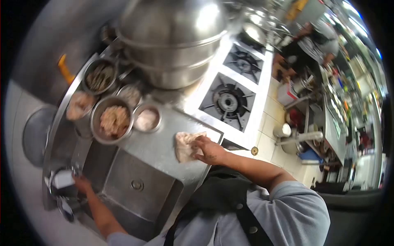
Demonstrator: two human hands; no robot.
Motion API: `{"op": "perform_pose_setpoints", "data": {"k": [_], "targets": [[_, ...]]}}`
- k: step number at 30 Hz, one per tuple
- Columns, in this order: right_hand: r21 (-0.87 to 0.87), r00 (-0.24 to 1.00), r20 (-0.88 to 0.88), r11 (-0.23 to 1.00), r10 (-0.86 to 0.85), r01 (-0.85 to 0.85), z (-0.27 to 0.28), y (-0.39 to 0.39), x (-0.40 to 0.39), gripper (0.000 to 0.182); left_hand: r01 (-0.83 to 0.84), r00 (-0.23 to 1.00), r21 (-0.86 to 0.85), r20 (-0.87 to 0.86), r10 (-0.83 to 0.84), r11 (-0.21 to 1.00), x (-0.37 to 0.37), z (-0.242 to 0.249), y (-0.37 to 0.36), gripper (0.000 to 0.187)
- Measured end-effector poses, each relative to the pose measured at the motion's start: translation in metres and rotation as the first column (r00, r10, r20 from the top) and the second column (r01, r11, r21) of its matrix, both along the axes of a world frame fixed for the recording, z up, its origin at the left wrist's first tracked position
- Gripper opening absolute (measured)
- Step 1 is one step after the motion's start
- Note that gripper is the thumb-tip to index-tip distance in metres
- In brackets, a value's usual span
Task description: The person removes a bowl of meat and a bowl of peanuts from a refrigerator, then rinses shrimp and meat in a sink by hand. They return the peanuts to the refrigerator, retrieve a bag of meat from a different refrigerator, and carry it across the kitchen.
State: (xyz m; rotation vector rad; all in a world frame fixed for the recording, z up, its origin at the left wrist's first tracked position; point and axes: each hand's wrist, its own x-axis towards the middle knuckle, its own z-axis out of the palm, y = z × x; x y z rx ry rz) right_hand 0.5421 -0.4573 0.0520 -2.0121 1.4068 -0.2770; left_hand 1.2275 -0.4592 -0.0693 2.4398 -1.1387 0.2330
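Observation:
On the steel counter, my right hand grips the edge of a crumpled, pale cloth, fingers bent over it. Far to the left, beyond the sink, my left hand is closed at the edge of a shiny round metal item with a white block in it. What exactly its fingers hold is too blurred to make out. Between the hands, a steel bowl of pinkish, chopped food stands on the counter beside a smaller bowl of pale food.
Several more food containers cluster at the back left, including a pot with dark contents. Behind the counter rises a large steel steamer. A gas burner is on the right. Farther right, another person stands near shelving.

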Motion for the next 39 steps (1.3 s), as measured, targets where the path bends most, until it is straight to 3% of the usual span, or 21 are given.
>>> {"op": "perform_pose_setpoints", "data": {"k": [3, 7, 9, 11, 13, 15, 16, 18, 19, 20, 21, 22, 24, 28, 32, 33, 34, 35, 36, 37, 39], "targets": [[-0.005, 0.999, 0.003, 0.999, -0.054, 0.054, 0.004, 0.005, -0.026, 0.045, -0.07, 0.997, 0.142, 0.021, 0.068, 0.987, -0.027, 0.03, 0.0, 0.055], [-0.037, 0.989, 0.009, 0.988, -0.15, 0.151, -0.002, 0.002, -0.073, 0.029, -0.004, 1.0, 0.055, 0.007, 0.003, 0.998, -0.011, 0.008, -0.005, 0.054], [-0.039, 0.933, 0.138, 0.94, -0.331, 0.339, -0.002, 0.008, -0.106, 0.022, -0.195, 0.865, -0.2, 0.426, 0.264, 0.96, -0.053, 0.007, 0.003, 0.047], [-0.231, 0.91, 0.067, 0.881, -0.408, 0.412, -0.01, 0.007, -0.141, 0.017, -0.037, 0.854, -0.368, 0.472, 0.22, 0.929, -0.125, 0.036, 0.011, 0.036], [-0.178, 0.854, 0.002, 0.84, -0.52, 0.512, 0.006, 0.006, -0.173, 0.019, 0.062, 0.993, -0.393, 0.117, -0.017, 0.917, -0.21, 0.051, 0.013, 0.027], [-0.084, 0.848, -0.022, 0.846, -0.529, 0.526, 0.015, 0.0, -0.207, 0.023, 0.329, 0.865, -0.346, -0.262, -0.427, 0.879, -0.311, 0.068, 0.02, 0.022], [-0.068, 0.839, 0.03, 0.836, -0.544, 0.545, 0.008, -0.002, -0.224, 0.025, 0.601, 0.731, -0.342, -0.129, -0.67, 0.722, -0.353, 0.063, 0.02, 0.023], [-0.03, 0.854, 0.08, 0.855, -0.515, 0.518, -0.009, -0.014, -0.256, 0.023, 0.79, 0.568, -0.196, -0.12, -0.814, 0.58, -0.475, 0.115, 0.011, 0.028], [-0.062, 0.871, 0.143, 0.874, -0.47, 0.482, -0.024, -0.021, -0.275, 0.022, 0.791, 0.571, -0.197, -0.103, -0.814, 0.58, -0.512, 0.117, 0.011, 0.028], [0.053, 0.867, 0.165, 0.882, -0.471, 0.469, -0.019, -0.031, -0.289, 0.02, 0.817, 0.566, -0.039, -0.136, -0.813, 0.576, -0.547, 0.118, 0.01, 0.03], [-0.064, 0.912, 0.189, 0.923, -0.363, 0.38, -0.032, -0.042, -0.308, 0.019, 0.824, 0.566, 0.112, -0.168, -0.807, 0.555, -0.58, 0.118, 0.004, 0.031], [-0.079, 0.927, 0.205, 0.939, -0.313, 0.334, -0.031, -0.054, -0.325, 0.018, 0.824, 0.566, 0.1, -0.153, -0.81, 0.557, -0.597, 0.109, 0.001, 0.031], [-0.106, 0.956, 0.185, 0.962, -0.229, 0.251, -0.032, -0.074, -0.37, 0.019, 0.672, 0.719, 0.347, -0.095, -0.689, 0.654, -0.606, 0.081, 0.008, 0.031], [-0.105, 0.968, 0.083, 0.964, -0.235, 0.243, -0.034, -0.099, -0.468, 0.02, 0.394, 0.911, 0.469, -0.087, -0.403, 0.79, -0.57, 0.039, 0.028, 0.031], [0.024, 0.848, 0.048, 0.85, -0.527, 0.527, -0.059, -0.085, -0.567, 0.033, 0.273, 0.961, 0.377, -0.067, -0.267, 0.885, -0.684, 0.157, 0.0, 0.034], [0.077, 0.818, 0.058, 0.82, -0.572, 0.568, -0.069, -0.073, -0.589, 0.039, 0.442, 0.896, 0.217, -0.15, -0.417, 0.871, -0.697, 0.165, -0.004, 0.033], [0.269, 0.745, 0.072, 0.732, -0.663, 0.626, -0.095, -0.06, -0.611, 0.046, 0.586, 0.798, 0.045, -0.206, -0.566, 0.809, -0.711, 0.174, -0.008, 0.032], [0.455, 0.657, 0.06, 0.607, -0.751, 0.652, -0.134, -0.039, -0.632, 0.053, 0.596, 0.791, 0.055, -0.209, -0.575, 0.801, -0.736, 0.19, -0.013, 0.032], [0.28, 0.742, -0.114, 0.695, -0.661, 0.662, -0.176, -0.007, -0.651, 0.065, 0.604, 0.765, 0.008, -0.286, -0.577, 0.797, -0.77, 0.207, -0.02, 0.029], [0.334, 0.73, -0.229, 0.652, -0.644, 0.681, -0.193, 0.028, -0.66, 0.072, 0.628, 0.715, -0.04, -0.364, -0.596, 0.777, -0.792, 0.213, -0.027, 0.025], [0.279, 0.642, -0.498, 0.593, -0.583, 0.755, -0.293, 0.132, -0.685, 0.059, 0.761, 0.592, -0.063, -0.34, -0.731, 0.646, -0.796, 0.185, -0.033, 0.024]]}}
